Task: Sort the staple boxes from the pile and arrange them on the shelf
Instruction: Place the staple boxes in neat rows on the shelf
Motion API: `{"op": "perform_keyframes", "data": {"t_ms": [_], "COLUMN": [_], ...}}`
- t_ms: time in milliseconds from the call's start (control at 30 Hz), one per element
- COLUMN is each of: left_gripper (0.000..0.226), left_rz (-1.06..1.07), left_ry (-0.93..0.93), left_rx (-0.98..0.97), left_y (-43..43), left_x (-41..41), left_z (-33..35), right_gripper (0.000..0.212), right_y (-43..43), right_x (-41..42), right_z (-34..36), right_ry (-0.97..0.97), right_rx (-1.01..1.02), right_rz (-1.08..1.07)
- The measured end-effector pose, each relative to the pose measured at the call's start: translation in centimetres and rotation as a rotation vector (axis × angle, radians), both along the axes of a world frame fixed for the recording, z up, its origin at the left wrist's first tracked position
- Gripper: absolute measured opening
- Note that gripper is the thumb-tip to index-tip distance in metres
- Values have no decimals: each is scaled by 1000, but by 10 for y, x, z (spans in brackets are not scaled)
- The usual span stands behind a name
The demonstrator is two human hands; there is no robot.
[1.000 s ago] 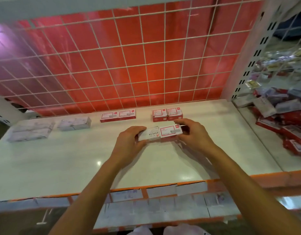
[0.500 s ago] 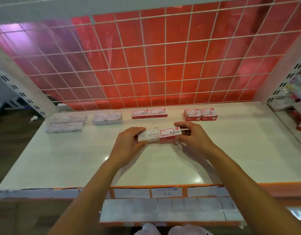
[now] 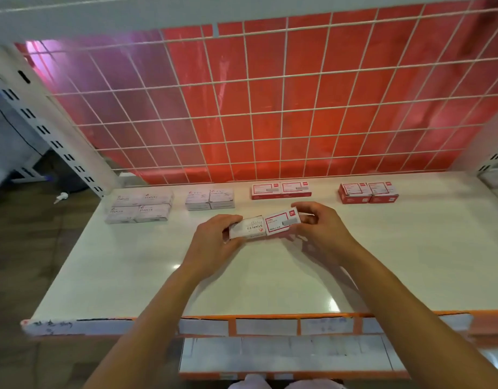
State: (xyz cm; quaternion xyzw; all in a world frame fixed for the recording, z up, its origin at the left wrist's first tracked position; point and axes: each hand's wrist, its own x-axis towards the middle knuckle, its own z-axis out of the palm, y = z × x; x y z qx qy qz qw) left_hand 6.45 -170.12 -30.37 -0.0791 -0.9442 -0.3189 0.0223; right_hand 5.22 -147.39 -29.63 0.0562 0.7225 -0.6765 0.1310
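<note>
Left hand (image 3: 214, 242): fingers curled round the left end of a white box (image 3: 246, 227).
Right hand (image 3: 320, 231): pinches the right end of a red box (image 3: 281, 221).
Held boxes: touching end to end, over the middle of the shelf (image 3: 158, 276).
Back row: white stacks (image 3: 139, 209) on the left, red stacks (image 3: 368, 192) on the right, near the wire grid (image 3: 270, 108).

Your white shelf (image 3: 130, 276) carries four groups along its back edge: a block of four white staple boxes (image 3: 139, 209) at 10 o'clock, a white pair (image 3: 210, 199) at 11, a flat red-bordered pair (image 3: 281, 190) at 12, a taller red pair (image 3: 368, 192) at 1.
</note>
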Motion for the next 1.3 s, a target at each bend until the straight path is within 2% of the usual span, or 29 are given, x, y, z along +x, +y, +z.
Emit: {"op": "perform_keyframes", "data": {"t_ms": [133, 267, 367, 433, 633, 800, 900, 967, 1067, 1167, 1300], "left_gripper": [45, 45, 45, 44, 45, 46, 46, 46, 45, 45, 46], "left_rz": [-26, -54, -71, -83, -134, -136, -133, -134, -126, -114, -98], "left_ry": [-3, -11, -13, -19, -15, -18, -18, -12, -13, -16, -23], "left_rx": [11, 22, 35, 49, 45, 69, 81, 82, 85, 82, 68], "left_y": [-14, -29, -39, -45, -59, -63, -62, -59, -54, -47, -39], "left_x": [-1, -3, -4, -5, -3, 1, 1, 1, -1, -3, -5], "left_z": [-1, -2, -3, -4, -5, -6, -6, -6, -4, -4, -2], "right_gripper": [33, 35, 23, 15, 17, 21, 25, 35, 53, 37, 27], "right_y": [-13, -26, -37, -44, -51, -56, -52, -48, -42, -40, -39], "right_x": [0, -2, -3, -3, -4, -5, -9, -9, -5, -4, -13], "right_z": [-4, -9, -8, -5, -10, -15, -19, -17, -13, -14, -21], "right_ry": [12, -14, -27, -18, 27, -38, -33, 22, 128, 227, 293], "right_rx": [-9, -130, -196, -162, 44, -7, 138, 240, 448, 693, 893], "right_rz": [0, -106, -190, -226, -230, -311, -322, -287, -107, -20, -66]}}
